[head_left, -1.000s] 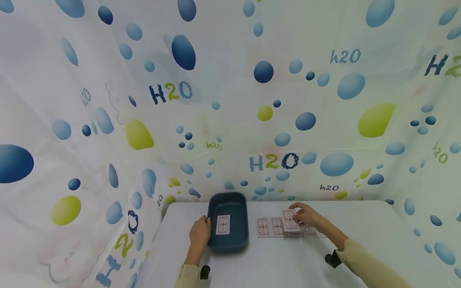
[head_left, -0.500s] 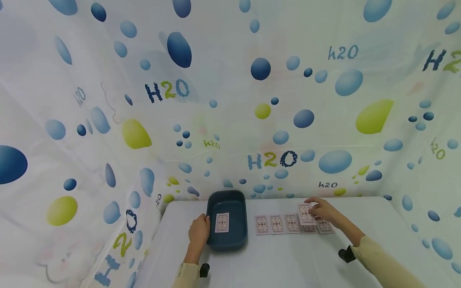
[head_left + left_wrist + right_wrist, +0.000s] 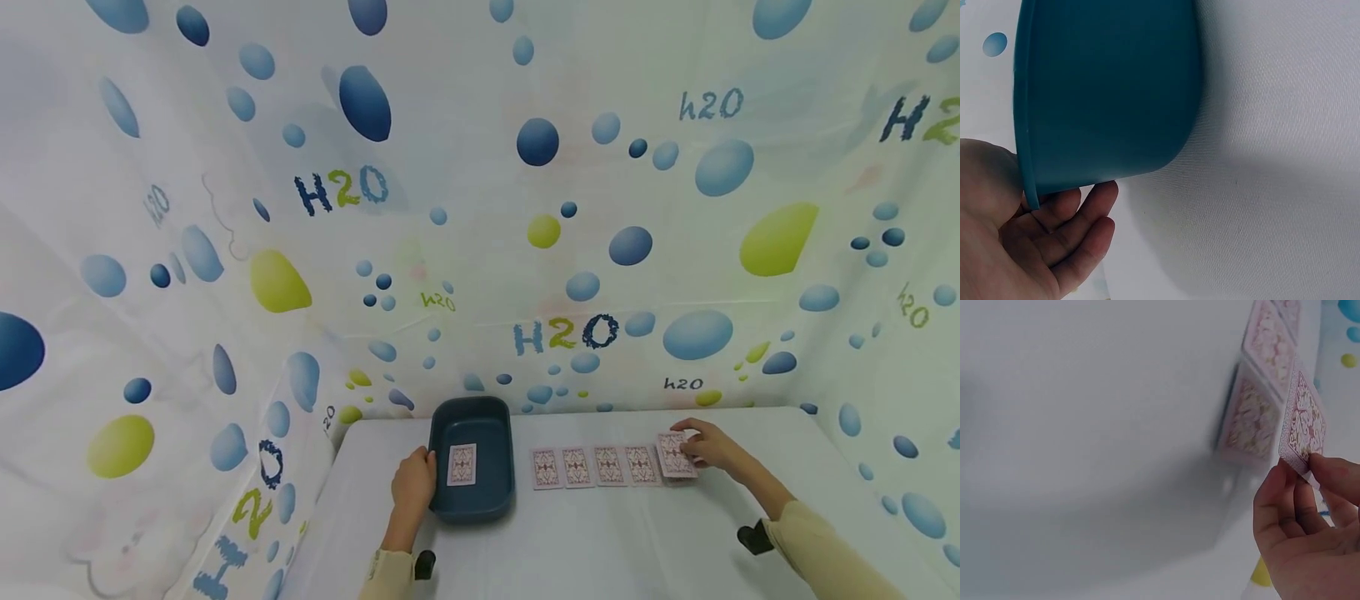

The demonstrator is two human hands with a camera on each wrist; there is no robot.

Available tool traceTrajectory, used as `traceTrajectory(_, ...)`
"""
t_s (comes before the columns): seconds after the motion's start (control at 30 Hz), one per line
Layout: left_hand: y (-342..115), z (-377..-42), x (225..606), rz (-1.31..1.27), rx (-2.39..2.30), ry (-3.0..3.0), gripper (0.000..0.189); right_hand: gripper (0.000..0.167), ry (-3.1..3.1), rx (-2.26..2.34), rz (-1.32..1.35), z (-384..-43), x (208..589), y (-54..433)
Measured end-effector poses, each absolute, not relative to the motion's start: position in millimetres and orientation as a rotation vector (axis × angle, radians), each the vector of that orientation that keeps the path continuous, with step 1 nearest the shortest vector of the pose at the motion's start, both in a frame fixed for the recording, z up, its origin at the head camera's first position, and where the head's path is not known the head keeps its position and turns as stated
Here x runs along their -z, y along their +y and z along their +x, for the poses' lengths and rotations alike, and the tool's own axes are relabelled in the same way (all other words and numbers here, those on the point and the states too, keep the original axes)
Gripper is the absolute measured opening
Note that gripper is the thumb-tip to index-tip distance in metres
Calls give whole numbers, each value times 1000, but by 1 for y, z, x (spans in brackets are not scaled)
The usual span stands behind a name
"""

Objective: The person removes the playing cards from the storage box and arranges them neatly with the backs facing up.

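Observation:
My left hand (image 3: 414, 482) grips the left rim of a dark blue rectangular basin (image 3: 486, 502); in the left wrist view its fingers (image 3: 1079, 240) curl under that rim. Inside the basin lies one playing card (image 3: 461, 464) with its red-patterned back up. With thumb and fingertips, my right hand (image 3: 712, 447) pinches another playing card (image 3: 1305, 419), back side showing. That card is just above the right end of a row of face-down cards (image 3: 611, 466), mostly covering the last card (image 3: 1251, 419) in the head view.
A white cloth covers the table (image 3: 585, 542). Behind it and at the sides hangs a white curtain (image 3: 465, 250) printed with blue and green drops and "H2O" lettering. The basin stands left of the card row, with a gap between them.
My right hand has carried the pinched card rightward along the row, from over the middle card to over the last one. The left hand has stayed on the basin.

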State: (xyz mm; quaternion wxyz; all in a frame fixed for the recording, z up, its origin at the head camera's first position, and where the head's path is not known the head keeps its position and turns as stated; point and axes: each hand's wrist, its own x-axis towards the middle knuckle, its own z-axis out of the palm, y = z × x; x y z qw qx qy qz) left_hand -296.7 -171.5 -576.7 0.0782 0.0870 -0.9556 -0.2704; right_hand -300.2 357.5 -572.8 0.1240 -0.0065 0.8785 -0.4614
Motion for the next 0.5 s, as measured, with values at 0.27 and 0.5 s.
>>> traceTrajectory(0.27,-172,-298,578,259,800,-2866,27,40,2581,1244,66,-295,585,384)
traceTrajectory(0.5,-171,-301,578,249,799,-2858,27,41,2642,1167,116,-295,594,403)
